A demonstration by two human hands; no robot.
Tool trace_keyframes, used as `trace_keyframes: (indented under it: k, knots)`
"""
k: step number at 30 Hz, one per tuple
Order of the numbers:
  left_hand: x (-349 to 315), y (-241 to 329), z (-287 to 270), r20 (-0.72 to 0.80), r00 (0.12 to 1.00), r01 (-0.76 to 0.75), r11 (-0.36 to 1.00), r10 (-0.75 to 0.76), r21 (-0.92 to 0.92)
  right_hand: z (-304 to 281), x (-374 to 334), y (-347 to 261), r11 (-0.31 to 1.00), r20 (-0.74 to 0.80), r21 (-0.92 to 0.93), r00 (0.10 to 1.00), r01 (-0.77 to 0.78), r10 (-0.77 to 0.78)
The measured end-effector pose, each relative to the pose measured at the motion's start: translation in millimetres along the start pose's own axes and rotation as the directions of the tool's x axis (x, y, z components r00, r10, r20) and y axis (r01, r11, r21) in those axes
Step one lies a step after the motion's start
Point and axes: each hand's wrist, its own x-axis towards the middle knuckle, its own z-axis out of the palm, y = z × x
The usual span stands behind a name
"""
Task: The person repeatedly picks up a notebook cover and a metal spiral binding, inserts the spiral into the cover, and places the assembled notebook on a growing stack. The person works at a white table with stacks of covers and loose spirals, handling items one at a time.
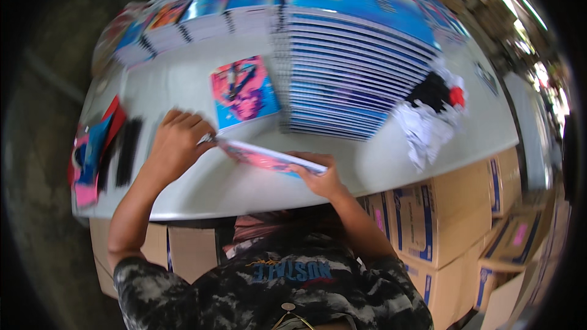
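Observation:
A thin notebook (263, 156) with a pink and blue cover is tilted on edge above the near part of the table. My right hand (324, 177) grips its right end, thumb on the near side. At its left corner, my left hand (177, 143) is closed with fingertips pinched together; a small dark bit shows there, too blurred to name. Just beyond lies another pink and blue notebook (244, 93), with dark tools, perhaps pliers, resting on its cover. Left of my left hand are several long black strips (127, 153), which look like binding coils.
A tall stack of spiral-bound notebooks (348, 79) stands right of centre on the white table (183, 88). More notebook piles (205, 15) line the far edge. Crumpled white and black cloth (431, 110) lies at right, a red and blue pouch-like item (95, 153) at left. Cardboard boxes (440, 214) stand below.

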Motion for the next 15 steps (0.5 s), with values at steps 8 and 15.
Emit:
trace_keyframes:
  k: [8,15]
  knots:
    - [8,-10,16,-0.090,0.994,-0.058,0.994,0.066,0.091,6,3,4,0.986,-0.003,-0.159,0.998,0.055,-0.056]
    - [-41,2,153,-0.295,0.901,-0.216,0.918,0.318,0.332,9,-3,7,0.955,0.034,-0.233,0.983,0.185,-0.182]
